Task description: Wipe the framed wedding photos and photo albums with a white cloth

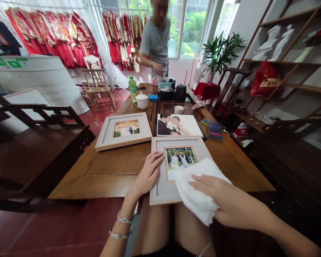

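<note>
A light-wood picture frame (160, 194) with a grey mat leans at the near edge of the table, part of it over my lap. The small wedding photo (180, 157) inside shows a couple outdoors. My left hand (149, 171) lies on the frame's left side, fingers stretched over the mat. In my right hand (214, 191) is a white cloth (195, 182), pressed on the frame's lower right part and hiding that corner. A second framed photo (125, 128) lies further back on the left. Behind my frame is a larger wedding photo print (179, 125).
The wooden table (109, 178) also bears a white lidded cup (141, 100), a green bottle (132, 87), a small white cup (179, 110) and a phone (214, 130). A person (156, 43) stands at the far end. Wooden chairs (37, 121) flank the left side.
</note>
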Demonstrator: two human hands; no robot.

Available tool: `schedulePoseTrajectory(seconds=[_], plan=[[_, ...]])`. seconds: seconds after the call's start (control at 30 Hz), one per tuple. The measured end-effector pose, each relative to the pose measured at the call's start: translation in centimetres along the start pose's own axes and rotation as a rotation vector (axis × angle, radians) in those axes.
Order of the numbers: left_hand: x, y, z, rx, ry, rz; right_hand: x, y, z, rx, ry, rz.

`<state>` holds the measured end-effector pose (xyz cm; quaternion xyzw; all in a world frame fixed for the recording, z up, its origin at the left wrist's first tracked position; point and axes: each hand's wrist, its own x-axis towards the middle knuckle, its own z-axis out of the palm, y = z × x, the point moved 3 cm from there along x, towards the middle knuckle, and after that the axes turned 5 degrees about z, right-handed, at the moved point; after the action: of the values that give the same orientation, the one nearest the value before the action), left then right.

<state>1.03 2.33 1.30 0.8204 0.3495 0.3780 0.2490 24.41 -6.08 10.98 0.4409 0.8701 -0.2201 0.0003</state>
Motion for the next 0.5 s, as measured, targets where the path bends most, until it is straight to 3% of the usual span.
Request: schedulePoseTrajectory(seconds=[0.1,0.3,0.4,0.5], plan=[[0.0,0.1,0.0,-0.008,0.013,-0.009,2.5,-0.6,0.7,0.033,0.032,-0.083],[0.0,0.3,0.0,-0.021,0.039,-0.021,4.1,-1.2,0.3,0.325,-0.173,-0.480],[-0.1,0.4,0.0,-0.014,0.028,-0.023,3.3,-0.8,-0.3,0.332,-0.196,-0.445],[-0.1,0.3,0.0,-0.005,0.006,-0.013,3.1,0.4,-0.7,0.196,-0.094,-0.282]])
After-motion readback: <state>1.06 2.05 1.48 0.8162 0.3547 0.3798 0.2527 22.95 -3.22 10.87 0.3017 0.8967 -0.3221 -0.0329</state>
